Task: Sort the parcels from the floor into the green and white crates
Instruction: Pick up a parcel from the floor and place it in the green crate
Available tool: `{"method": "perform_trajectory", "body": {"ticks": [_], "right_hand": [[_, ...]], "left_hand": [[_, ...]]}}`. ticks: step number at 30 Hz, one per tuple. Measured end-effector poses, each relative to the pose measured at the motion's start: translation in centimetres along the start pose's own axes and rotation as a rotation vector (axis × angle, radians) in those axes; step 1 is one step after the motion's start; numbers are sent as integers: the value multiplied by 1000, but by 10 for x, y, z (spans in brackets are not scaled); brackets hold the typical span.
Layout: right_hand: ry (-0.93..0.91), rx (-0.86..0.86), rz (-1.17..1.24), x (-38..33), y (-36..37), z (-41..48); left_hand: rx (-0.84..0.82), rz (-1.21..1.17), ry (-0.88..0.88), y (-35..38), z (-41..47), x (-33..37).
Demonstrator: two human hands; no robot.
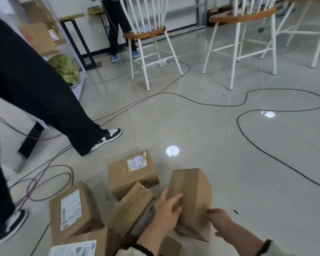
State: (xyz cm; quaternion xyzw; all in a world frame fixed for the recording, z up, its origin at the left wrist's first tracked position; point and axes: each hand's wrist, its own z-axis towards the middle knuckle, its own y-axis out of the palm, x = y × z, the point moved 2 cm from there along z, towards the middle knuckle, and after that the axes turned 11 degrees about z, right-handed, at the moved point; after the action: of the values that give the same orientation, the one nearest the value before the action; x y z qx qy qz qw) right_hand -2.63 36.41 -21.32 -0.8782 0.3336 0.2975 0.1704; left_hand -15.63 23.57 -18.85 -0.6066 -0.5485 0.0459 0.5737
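Note:
Several brown cardboard parcels lie on the grey floor at the bottom middle. One plain parcel (pixel 192 196) stands tilted on edge; my left hand (pixel 167 211) lies against its left face with the thumb on the front, and my right hand (pixel 220 220) grips its lower right edge. A labelled parcel (pixel 132 172) sits behind it, a taped parcel (pixel 131 209) leans under my left forearm, and two more labelled parcels (pixel 74 211) (pixel 81 246) lie at the left. No crate is in view.
A person in black trousers and black-and-white shoes (pixel 107 138) strides across the left. Dark cables (pixel 248 130) loop over the floor. White stools with wooden seats (pixel 146 34) (pixel 242 15) stand behind. A shelf with boxes (pixel 39 39) is far left; another person's legs (pixel 116 34) are at the back.

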Motion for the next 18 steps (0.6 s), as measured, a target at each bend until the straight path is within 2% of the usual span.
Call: {"method": "perform_trajectory", "body": {"ticks": [1,3,6,11,15,16,18], "right_hand": [[81,-31,73,2,-1,0],[179,-96,284,3,-2,1],[176,-166,469,1,-5,8],[60,-204,345,1,-10,9],[76,-188,328,5,-41,8],[87,-191,262,8,-50,8],[105,-173,117,15,-63,9]], "left_hand": [[-40,36,-42,5,0,-2],[-97,-46,-142,14,2,-6],[-165,-144,-206,21,5,-5],[-122,-204,-173,20,4,-1],[-77,-315,-83,4,1,6],[-104,-254,-49,4,1,10],[-136,27,-12,14,2,12]]}}
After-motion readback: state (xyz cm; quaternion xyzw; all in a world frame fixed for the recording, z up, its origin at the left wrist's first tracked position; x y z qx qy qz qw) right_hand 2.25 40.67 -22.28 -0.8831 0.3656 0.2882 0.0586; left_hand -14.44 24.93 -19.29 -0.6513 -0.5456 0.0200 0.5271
